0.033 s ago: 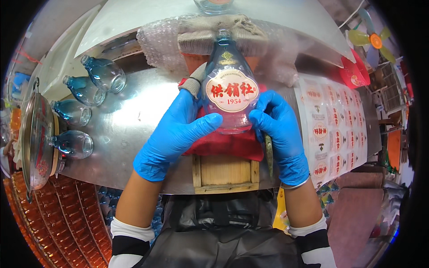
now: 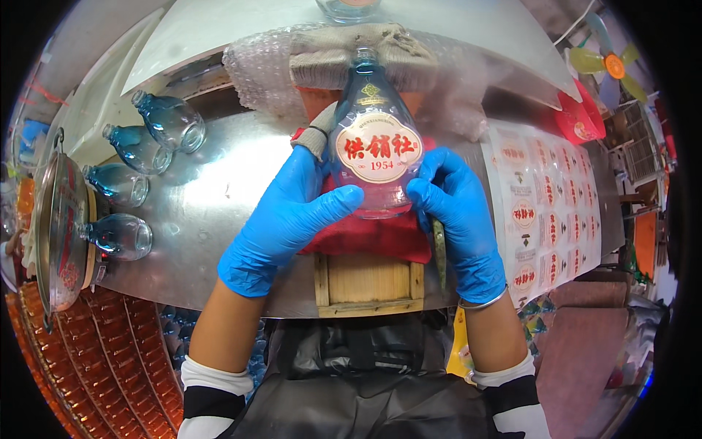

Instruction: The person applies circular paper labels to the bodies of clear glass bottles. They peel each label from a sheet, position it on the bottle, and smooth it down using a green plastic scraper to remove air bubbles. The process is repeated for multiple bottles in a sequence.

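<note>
A glass bottle, blue at the neck and clearer toward its base, lies tilted with its base toward me. Its front bears a cream label with red lettering and a scalloped edge. My left hand, blue-gloved with grey knit over a finger, grips the bottle's lower left side, its thumb near the base. At the lower right side, my right hand, also blue-gloved, has thumb and index finger bent together against the glass. A thin greenish strip hangs beneath that palm. Red cloth over a wooden block supports the bottle.
Several similar bottles lie on the metal table at left, beside a round lid. Printed label sheets lie at right. Behind the bottle's neck are folded knit cloth and bubble wrap. A fan stands far right.
</note>
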Action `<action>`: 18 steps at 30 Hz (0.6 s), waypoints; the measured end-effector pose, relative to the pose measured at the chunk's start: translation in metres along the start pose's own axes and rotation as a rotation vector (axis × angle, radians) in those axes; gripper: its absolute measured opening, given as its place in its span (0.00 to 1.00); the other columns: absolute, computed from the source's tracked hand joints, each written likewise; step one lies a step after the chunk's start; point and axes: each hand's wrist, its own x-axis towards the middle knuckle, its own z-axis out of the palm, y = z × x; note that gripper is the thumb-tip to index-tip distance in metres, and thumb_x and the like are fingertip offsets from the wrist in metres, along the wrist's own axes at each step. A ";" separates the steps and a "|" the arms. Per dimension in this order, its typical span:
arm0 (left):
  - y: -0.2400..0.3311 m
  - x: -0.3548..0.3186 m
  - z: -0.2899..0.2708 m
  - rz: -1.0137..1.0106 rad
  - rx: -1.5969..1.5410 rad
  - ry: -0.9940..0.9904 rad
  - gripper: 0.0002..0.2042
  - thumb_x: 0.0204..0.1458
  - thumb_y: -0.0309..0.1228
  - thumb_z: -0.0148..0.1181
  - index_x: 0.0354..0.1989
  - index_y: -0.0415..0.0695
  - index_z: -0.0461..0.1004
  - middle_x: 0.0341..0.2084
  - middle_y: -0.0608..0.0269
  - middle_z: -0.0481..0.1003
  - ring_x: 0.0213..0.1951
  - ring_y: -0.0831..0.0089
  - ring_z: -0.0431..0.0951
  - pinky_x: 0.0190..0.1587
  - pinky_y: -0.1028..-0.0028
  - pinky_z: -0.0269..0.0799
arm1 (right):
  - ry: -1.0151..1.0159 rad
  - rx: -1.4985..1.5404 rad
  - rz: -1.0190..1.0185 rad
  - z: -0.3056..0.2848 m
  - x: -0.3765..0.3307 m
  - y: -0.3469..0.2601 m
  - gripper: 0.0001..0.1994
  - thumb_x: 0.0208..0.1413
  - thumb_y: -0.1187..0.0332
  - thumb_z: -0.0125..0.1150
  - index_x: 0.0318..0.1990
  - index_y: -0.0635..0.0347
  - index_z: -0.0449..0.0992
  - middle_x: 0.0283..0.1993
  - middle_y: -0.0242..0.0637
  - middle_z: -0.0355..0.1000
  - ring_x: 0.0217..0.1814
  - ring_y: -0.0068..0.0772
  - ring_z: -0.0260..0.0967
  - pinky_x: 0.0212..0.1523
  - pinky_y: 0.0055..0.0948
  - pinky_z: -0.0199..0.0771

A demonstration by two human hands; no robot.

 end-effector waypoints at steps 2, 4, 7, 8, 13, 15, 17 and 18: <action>0.000 0.000 0.000 0.000 -0.004 0.003 0.44 0.44 0.31 0.64 0.65 0.36 0.39 0.62 0.52 0.50 0.63 0.64 0.51 0.64 0.67 0.45 | 0.000 -0.003 0.017 -0.002 0.000 0.001 0.08 0.47 0.71 0.65 0.30 0.57 0.70 0.28 0.25 0.66 0.30 0.15 0.62 0.32 0.17 0.64; -0.001 0.000 -0.002 0.002 -0.006 0.008 0.44 0.43 0.30 0.64 0.65 0.36 0.40 0.62 0.52 0.51 0.63 0.64 0.51 0.64 0.68 0.46 | -0.008 -0.011 0.059 -0.006 0.001 0.002 0.08 0.51 0.65 0.62 0.31 0.57 0.70 0.28 0.26 0.66 0.30 0.15 0.62 0.30 0.17 0.64; 0.000 0.000 0.000 0.033 -0.031 -0.026 0.44 0.43 0.29 0.64 0.65 0.36 0.40 0.62 0.53 0.51 0.63 0.65 0.52 0.64 0.68 0.46 | 0.204 0.585 0.136 -0.026 -0.005 0.013 0.16 0.56 0.53 0.54 0.36 0.58 0.70 0.29 0.29 0.67 0.30 0.16 0.63 0.28 0.17 0.65; 0.000 0.000 0.000 0.023 -0.026 -0.017 0.44 0.42 0.29 0.64 0.65 0.36 0.40 0.61 0.53 0.51 0.62 0.65 0.52 0.64 0.68 0.46 | 0.413 0.452 0.121 -0.023 -0.008 0.014 0.23 0.58 0.46 0.47 0.40 0.60 0.70 0.31 0.32 0.67 0.31 0.21 0.64 0.30 0.19 0.67; -0.003 0.000 0.001 -0.013 -0.007 0.029 0.45 0.42 0.29 0.65 0.65 0.36 0.40 0.61 0.53 0.52 0.62 0.66 0.52 0.64 0.68 0.46 | 0.558 0.009 -0.202 0.010 -0.035 0.015 0.13 0.58 0.61 0.53 0.41 0.63 0.70 0.36 0.33 0.69 0.37 0.19 0.65 0.38 0.20 0.68; -0.005 0.000 0.002 -0.008 0.011 0.046 0.45 0.41 0.28 0.65 0.65 0.36 0.40 0.61 0.53 0.52 0.62 0.66 0.52 0.64 0.69 0.46 | 0.489 -0.254 -0.345 0.034 -0.044 0.007 0.10 0.57 0.65 0.55 0.42 0.62 0.69 0.36 0.32 0.69 0.37 0.20 0.65 0.40 0.20 0.68; -0.005 0.000 0.002 -0.002 0.032 0.056 0.45 0.41 0.28 0.65 0.65 0.36 0.40 0.61 0.53 0.52 0.63 0.66 0.52 0.64 0.69 0.45 | 0.507 -0.165 -0.363 0.039 -0.042 0.009 0.08 0.53 0.71 0.59 0.38 0.63 0.70 0.35 0.31 0.69 0.36 0.18 0.65 0.39 0.19 0.68; -0.004 0.000 0.003 -0.001 0.045 0.057 0.45 0.41 0.28 0.65 0.65 0.36 0.40 0.61 0.53 0.52 0.63 0.66 0.52 0.64 0.69 0.45 | 0.549 -0.147 -0.332 0.035 -0.039 0.013 0.08 0.53 0.71 0.60 0.38 0.63 0.70 0.34 0.30 0.69 0.35 0.17 0.64 0.37 0.19 0.67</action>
